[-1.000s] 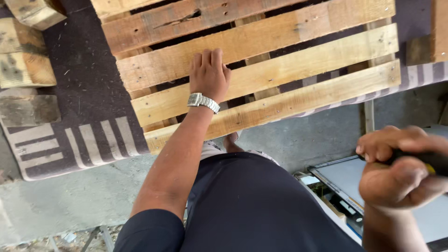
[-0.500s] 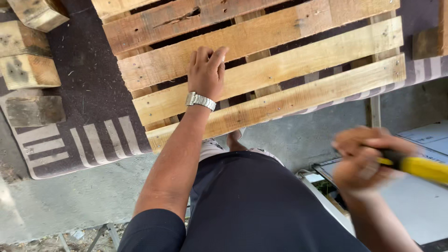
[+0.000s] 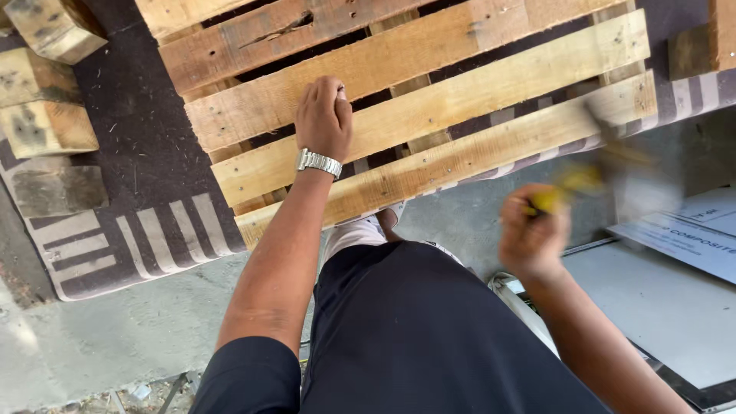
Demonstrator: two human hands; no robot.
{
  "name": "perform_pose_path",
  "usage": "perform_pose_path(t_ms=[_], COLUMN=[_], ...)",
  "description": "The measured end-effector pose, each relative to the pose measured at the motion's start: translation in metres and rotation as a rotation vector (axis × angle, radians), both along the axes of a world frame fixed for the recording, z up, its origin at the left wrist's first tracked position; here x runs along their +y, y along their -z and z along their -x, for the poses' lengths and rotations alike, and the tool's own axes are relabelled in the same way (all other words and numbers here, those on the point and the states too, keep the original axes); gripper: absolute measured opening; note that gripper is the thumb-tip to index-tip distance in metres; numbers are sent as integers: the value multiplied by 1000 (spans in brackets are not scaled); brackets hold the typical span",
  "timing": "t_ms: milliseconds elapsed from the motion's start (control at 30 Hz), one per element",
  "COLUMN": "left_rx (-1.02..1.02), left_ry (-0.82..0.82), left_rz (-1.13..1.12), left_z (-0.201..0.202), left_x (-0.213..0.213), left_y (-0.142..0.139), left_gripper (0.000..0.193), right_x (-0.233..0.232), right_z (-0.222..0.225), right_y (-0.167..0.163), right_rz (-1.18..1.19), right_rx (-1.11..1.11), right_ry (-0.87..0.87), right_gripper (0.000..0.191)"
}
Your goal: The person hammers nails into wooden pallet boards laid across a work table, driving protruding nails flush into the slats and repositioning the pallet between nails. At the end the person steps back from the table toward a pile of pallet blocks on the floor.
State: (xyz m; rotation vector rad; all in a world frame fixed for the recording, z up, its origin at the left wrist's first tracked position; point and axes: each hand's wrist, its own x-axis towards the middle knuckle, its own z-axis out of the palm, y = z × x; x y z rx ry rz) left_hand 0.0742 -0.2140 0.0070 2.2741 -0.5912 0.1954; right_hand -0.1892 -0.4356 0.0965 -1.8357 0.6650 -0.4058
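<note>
Left hand (image 3: 323, 116) curled on pallet (image 3: 475, 100)

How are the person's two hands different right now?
The left hand rests on a plank of the wooden pallet, sharp and clear; the right hand is up off the pallet and blurred. The left hand has a silver wristwatch at its wrist; the right shows none. The right grips a yellow-handled tool; the left seems curled around something too small to make out. Both are bare.

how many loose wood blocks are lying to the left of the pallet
4, stacked down the left edge: one at the top corner, one cut off by the frame, a paler one, and a dark weathered one lowest. More may lie outside the frame.
</note>
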Motion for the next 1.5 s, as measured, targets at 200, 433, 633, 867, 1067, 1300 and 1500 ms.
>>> perform_pose_path(t_ms=[200, 433, 633, 867, 1067, 1300, 1500], left_rx=[-156, 45, 30, 41, 11, 9, 26], left_ry=[63, 333, 431, 472, 492, 483, 475], left_rz=[96, 141, 58, 65, 64, 74, 78], left_z=[-1, 6, 0, -1, -4, -5, -4], left_x=[-5, -49, -58, -55, -53, -54, -51], left_y=[-22, -21, -23, -18, -17, -17, -15], left_gripper=[15, 7, 6, 8, 12, 16, 11], right_x=[-1, 9, 20, 46, 63, 59, 65], right_z=[-2, -17, -27, -25, -43, -47, -33], right_y=[55, 12, -23, -70, -50, -61, -56], right_rz=[240, 29, -7, 123, 191, 169, 120], right_rx=[788, 820, 849, 506, 531, 589, 215], right_ry=[-326, -279, -166, -55, -54, -71, 23], right_gripper=[31, 31, 30, 21, 23, 22, 20])
